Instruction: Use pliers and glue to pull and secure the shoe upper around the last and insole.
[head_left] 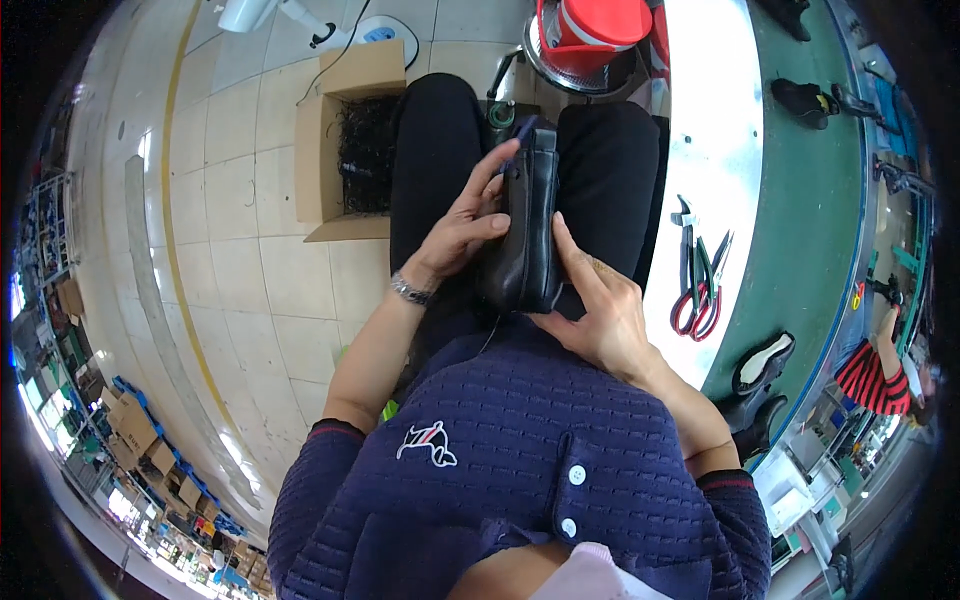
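Note:
Between my thighs I hold a black leather shoe (528, 220) with a seam line along its side. My left hand (465, 225) grips it from the left, thumb and fingers against the dark leather, with a metal watch on the wrist. On the other side my right hand (605, 300) presses its fingers along the shoe's right edge and lower end. A thin thread hangs from the shoe's near end, over my shirt. What lies under the shoe is hidden.
On the white bench (715, 130) at my right lie red-handled scissors (700, 300) and pliers (684, 225). Beyond it, several black shoes stand on a green belt (810, 200). An open cardboard box (310, 170) with black scraps sits left; a red bucket (605, 25) is ahead.

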